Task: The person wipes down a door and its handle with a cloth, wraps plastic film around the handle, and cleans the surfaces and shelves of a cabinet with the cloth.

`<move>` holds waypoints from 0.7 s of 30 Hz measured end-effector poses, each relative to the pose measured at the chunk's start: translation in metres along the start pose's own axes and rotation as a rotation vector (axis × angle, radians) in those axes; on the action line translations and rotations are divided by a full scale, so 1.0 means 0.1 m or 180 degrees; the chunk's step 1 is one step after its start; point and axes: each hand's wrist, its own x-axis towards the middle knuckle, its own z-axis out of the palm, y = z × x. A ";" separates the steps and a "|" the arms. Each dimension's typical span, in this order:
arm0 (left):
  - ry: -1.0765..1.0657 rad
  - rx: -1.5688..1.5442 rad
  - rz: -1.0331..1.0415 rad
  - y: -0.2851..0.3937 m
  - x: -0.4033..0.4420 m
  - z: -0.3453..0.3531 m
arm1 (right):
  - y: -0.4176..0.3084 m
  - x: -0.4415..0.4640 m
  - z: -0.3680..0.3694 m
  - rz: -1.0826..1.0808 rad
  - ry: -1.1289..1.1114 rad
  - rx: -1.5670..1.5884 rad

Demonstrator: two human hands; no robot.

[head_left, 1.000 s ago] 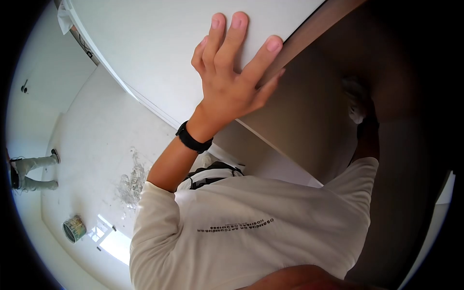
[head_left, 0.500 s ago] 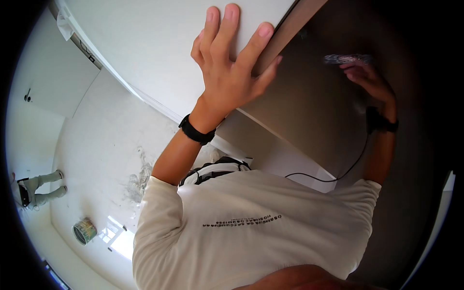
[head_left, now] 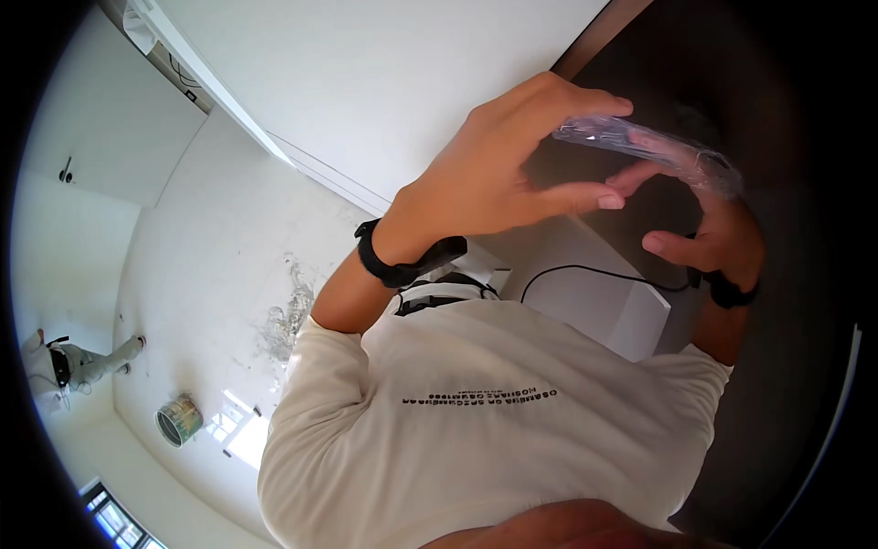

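Observation:
My right hand (head_left: 718, 224) holds one end of a long clear plastic packet (head_left: 640, 145); its thumb points away from the packet. What lies inside the plastic is too blurred to tell. At the packet's other end is my left hand (head_left: 512, 160), with its fingertips at the plastic and its thumb stretched out below, apart from the fingers. Beside and behind my left hand stands a large white panel (head_left: 366, 73) with a brown edge. Both wrists carry black bands, and a thin black cable (head_left: 594, 268) runs to the right one.
On the pale floor (head_left: 219, 247) at the left lie grey smudges (head_left: 288, 316) and a round bucket (head_left: 179, 421). Another person (head_left: 78, 363) is at the far left, near white walls. A white box-like surface (head_left: 631, 320) shows beyond the shirt. The right side is dark.
My left hand has come off the white panel and moved right to the packet. My right hand, out of sight behind dark shadow at first, has brought the packet nearer. The co-worker has shifted posture.

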 end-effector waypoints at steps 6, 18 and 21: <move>0.0041 -0.0011 -0.0293 -0.04 -0.08 -0.09 | 0.05 0.17 0.13 -0.0036 -0.0262 0.0256; 0.0273 0.0324 -0.0336 -0.01 -0.18 -0.49 | 0.15 0.68 0.38 -0.0250 -0.0479 0.1223; 0.0259 0.0395 -0.0364 0.02 -0.17 -0.55 | 0.15 0.73 0.44 -0.0315 -0.0424 0.1430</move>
